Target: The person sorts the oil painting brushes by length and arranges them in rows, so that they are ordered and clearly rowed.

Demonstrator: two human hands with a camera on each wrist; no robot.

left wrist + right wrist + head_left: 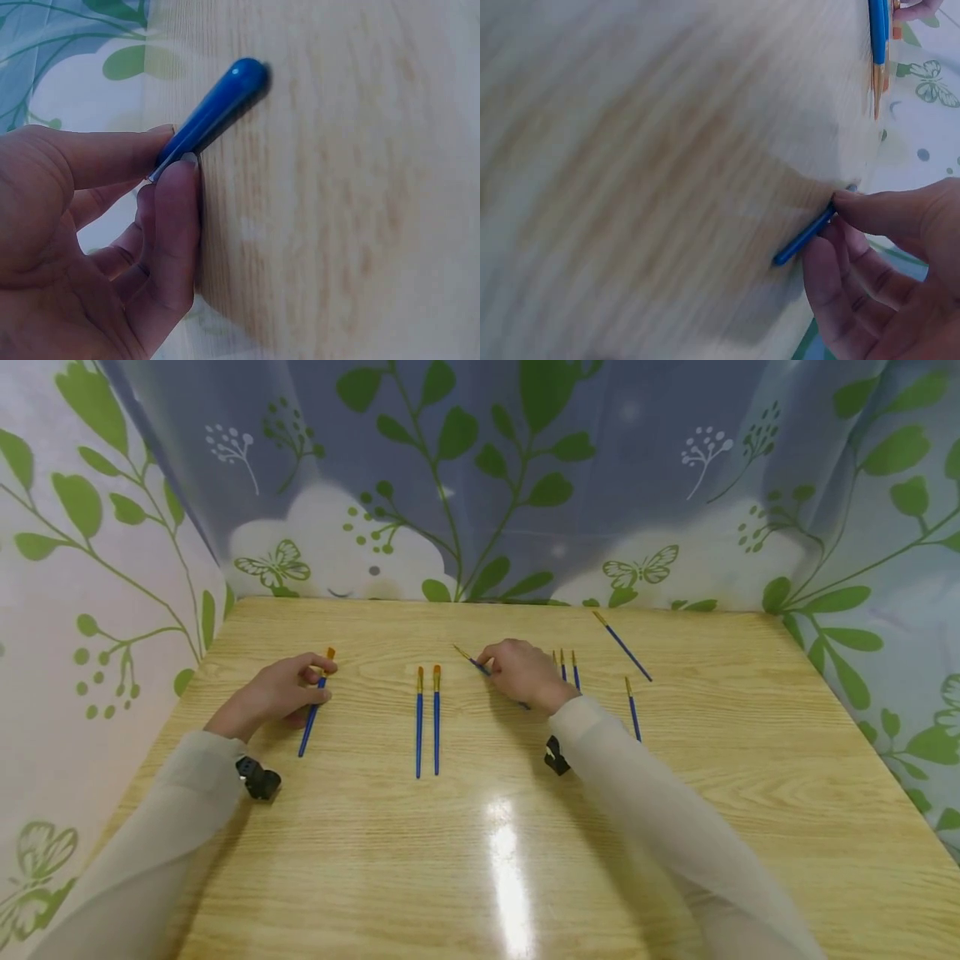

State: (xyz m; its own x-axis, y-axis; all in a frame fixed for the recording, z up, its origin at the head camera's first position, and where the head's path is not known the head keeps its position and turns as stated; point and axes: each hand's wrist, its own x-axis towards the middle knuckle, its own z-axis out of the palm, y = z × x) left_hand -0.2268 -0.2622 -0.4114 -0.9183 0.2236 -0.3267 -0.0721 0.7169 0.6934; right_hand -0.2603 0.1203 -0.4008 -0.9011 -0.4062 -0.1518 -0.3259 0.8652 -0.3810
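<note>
At the table's left, my left hand (281,687) pinches a flat paintbrush (308,731) with orange bristles and a blue handle, between thumb and fingers. The bristles point away from me. In the left wrist view its blue handle (214,109) slants close over the wood. Right of centre, my right hand (525,670) pinches a thin paintbrush (477,666), its tip toward the far left. The hand covers much of its handle, whose blue end (799,244) shows in the right wrist view. Between the hands lie two parallel paintbrushes, one left (419,727) and one right (437,727).
Several thin paintbrushes (575,670) lie beside my right hand, partly hidden by it and the sleeve. Farther right are a slanted paintbrush (626,647) and another (633,710) whose lower end the sleeve covers. A leaf-patterned curtain (495,552) borders the wooden table (360,860).
</note>
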